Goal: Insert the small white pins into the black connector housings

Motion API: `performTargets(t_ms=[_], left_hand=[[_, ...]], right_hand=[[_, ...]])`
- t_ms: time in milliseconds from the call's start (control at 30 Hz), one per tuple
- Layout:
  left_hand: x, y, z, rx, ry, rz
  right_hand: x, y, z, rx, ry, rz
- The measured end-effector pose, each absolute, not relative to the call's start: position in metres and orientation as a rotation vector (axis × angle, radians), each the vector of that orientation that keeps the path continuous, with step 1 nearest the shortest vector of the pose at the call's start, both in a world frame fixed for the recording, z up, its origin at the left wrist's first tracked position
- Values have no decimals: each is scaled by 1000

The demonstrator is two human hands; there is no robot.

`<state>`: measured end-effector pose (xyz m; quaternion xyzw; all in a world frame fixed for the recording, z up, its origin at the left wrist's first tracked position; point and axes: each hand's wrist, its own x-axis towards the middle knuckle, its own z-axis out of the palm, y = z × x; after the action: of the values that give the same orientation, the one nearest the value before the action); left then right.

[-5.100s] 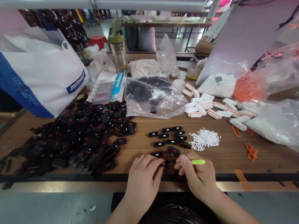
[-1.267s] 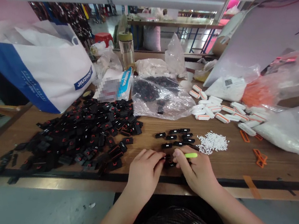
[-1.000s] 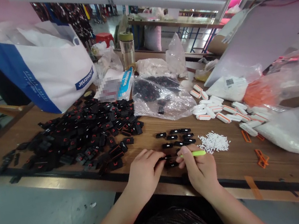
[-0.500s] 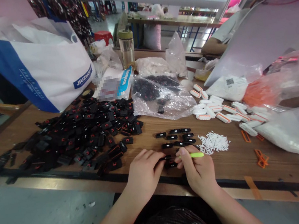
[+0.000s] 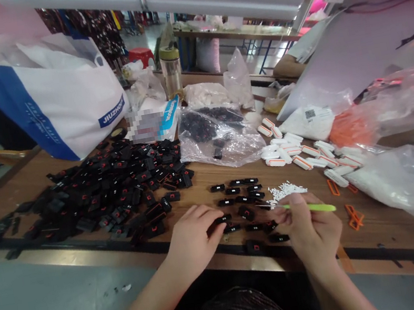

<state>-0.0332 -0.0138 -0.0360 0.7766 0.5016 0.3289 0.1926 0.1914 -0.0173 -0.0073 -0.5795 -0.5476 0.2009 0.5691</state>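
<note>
**Green tool [image 5: 321, 207] being held beside white pins [image 5: 287, 189]**

Just in front of the pins, the right hand [image 5: 313, 224] is gripping the tool. Left of the pins, the left hand [image 5: 195, 240] is pinching a black block [image 5: 224, 218].

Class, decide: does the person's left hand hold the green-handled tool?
No, the right hand holds the green-handled tool, while the left hand holds a small black part.
</note>
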Motion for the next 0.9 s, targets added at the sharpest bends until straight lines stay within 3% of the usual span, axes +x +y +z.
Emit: performTargets(t_ms=[100, 267, 567, 900], left_hand=[[-30, -3, -17, 2274, 1337, 972], [0, 28, -2, 2730, 973, 488], [22, 36, -4, 2895, 956, 194], [21, 41, -2, 2743, 981, 245]], right_hand=[[204, -15, -11, -1308, -1141, 413], [208, -15, -23, -1307, -1086, 394], [210, -14, -22, -1234, -1087, 427], [213, -12, -32, -1266, -1082, 497]])
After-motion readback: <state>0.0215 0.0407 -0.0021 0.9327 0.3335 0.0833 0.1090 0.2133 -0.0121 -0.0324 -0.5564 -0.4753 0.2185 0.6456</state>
